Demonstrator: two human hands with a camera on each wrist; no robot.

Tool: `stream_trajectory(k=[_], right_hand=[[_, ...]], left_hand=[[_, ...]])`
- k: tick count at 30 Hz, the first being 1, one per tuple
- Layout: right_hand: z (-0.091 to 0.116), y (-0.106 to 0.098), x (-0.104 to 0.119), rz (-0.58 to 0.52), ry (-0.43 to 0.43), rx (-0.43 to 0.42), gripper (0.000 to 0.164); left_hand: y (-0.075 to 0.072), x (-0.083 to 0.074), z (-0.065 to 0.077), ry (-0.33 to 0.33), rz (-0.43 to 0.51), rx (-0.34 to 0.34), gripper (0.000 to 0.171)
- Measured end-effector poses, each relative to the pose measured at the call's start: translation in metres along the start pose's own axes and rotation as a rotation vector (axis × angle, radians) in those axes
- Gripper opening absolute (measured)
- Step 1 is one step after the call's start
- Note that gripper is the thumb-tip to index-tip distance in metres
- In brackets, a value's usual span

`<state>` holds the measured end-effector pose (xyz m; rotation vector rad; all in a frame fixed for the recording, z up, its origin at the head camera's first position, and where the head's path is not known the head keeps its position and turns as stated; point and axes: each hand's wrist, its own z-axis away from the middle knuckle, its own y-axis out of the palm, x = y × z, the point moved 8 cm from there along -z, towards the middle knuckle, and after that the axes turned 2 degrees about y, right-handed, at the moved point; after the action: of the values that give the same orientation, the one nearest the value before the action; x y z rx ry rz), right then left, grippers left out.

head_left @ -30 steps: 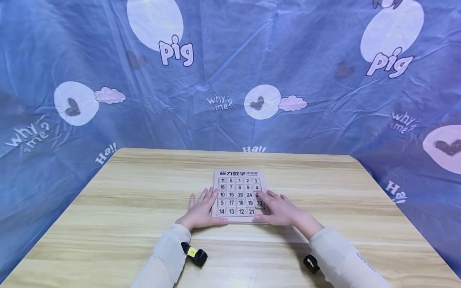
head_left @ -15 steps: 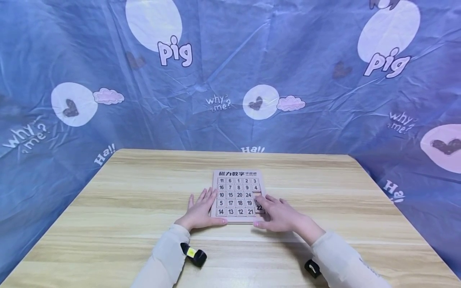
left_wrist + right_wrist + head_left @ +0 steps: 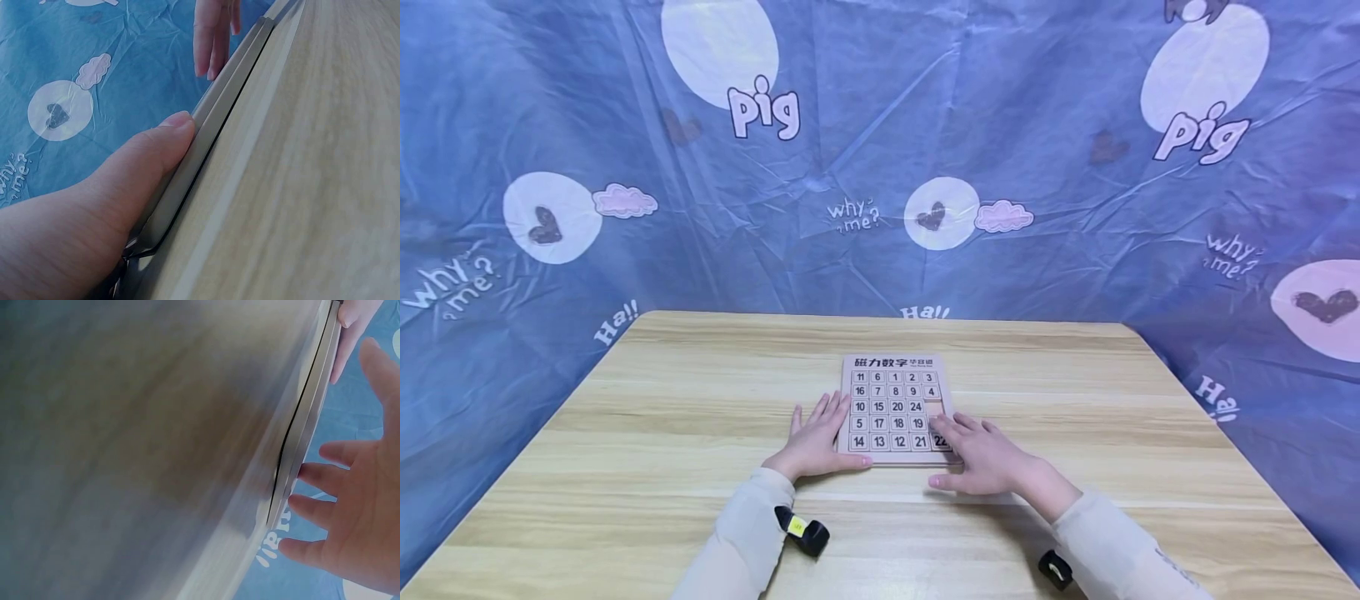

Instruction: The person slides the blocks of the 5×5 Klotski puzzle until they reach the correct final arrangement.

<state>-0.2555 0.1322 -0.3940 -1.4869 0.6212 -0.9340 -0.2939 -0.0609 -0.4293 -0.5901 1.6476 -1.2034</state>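
A number sliding puzzle lies flat on the wooden table, its title strip at the far side. My left hand steadies it, fingers straight along the left side. In the left wrist view the thumb presses the near edge. Extended fingers of my right hand touch the right column, over a tile whose number is hidden. Below them, tile 22 sits in the bottom right corner, partly covered. A bare gap shows in that column under tile 4. My right thumb stands off the near edge.
The wooden table extends around the puzzle on all sides. Behind it hangs a blue printed cloth. Black wrist cameras are strapped to both sleeves, with the left camera and the right camera over the table's near part.
Tile 22 has slid toward me into the bottom right corner, and the tile above it came down too, leaving the gap under tile 4. My right hand moved nearer; my left stayed put.
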Motion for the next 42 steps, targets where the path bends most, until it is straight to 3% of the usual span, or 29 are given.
stream_trajectory(k=[11, 21, 29, 42], right_hand=[[-0.006, -0.004, 0.006, -0.035, -0.018, 0.013, 0.084], [-0.05, -0.001, 0.052, 0.021, -0.108, 0.036, 0.087], [-0.075, 0.01, 0.078, 0.068, -0.116, 0.102, 0.091], [-0.074, 0.016, 0.075, 0.109, -0.059, 0.164, 0.089]], left_hand=[[0.0, 0.0, 0.001, 0.007, 0.012, -0.001, 0.109], [-0.001, -0.001, 0.0, 0.014, 0.009, -0.003, 0.108], [0.001, 0.0, -0.002, 0.029, -0.036, 0.012, 0.101], [0.0, -0.001, 0.0, 0.019, -0.019, 0.016, 0.101]])
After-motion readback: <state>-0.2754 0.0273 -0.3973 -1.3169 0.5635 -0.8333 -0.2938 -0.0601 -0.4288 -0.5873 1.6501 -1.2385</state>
